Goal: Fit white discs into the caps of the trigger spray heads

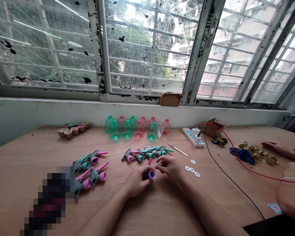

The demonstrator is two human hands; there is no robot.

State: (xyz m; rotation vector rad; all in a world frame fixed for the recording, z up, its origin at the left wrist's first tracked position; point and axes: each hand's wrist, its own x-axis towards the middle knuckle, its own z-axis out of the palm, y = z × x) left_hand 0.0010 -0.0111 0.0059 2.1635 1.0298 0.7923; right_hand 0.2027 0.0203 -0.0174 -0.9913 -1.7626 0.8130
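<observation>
My left hand [139, 180] is closed around a spray trigger head, its pink collar [151, 174] turned toward me with the opening showing. Just right of the collar, my right hand [170, 167] pinches a small pale piece that looks like a white washer [158, 164], partly hidden by the fingers. Several loose white washers [192, 170] lie to the right of that hand. Behind both hands runs a row of grey trigger heads [149, 153] with green or pink parts. More trigger heads [94, 175] lie in a group on the left.
Green bottles [127, 130] and pink bottles [139, 130] stand along the wall. A thin white stick [177, 149] lies before a power strip [193, 137]. Red and black cables cross the right side. Another person's arm [282, 150] rests near gold and blue pieces [257, 153].
</observation>
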